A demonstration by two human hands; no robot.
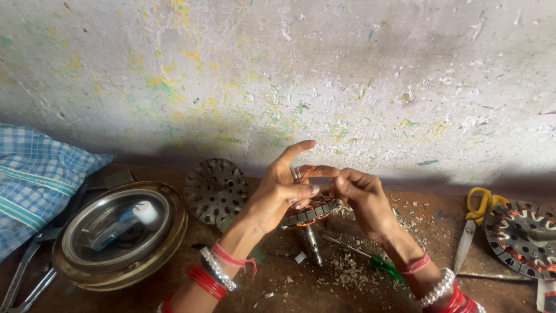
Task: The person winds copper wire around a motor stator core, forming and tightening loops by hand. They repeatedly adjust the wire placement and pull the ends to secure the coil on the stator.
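My left hand [282, 191] and my right hand [362, 200] meet over a round slotted motor stator [313, 213] wound with copper wire. The stator stands on a metal shaft [311, 243] above the brown bench. Left thumb and fingers pinch a strand of copper wire [305, 173] rising from the stator, with the index finger stretched upward. The right hand's fingertips grip the stator's upper rim and wire from the right. Both wrists wear red and silver bangles.
A brass-rimmed fan cover [119, 235] with a glass centre lies at left, a perforated metal disc [215, 190] leans on the wall. Yellow-handled scissors [475, 223], another wound stator [521, 237], a green screwdriver [376, 262], pliers [26, 272], a blue checked cloth [35, 174].
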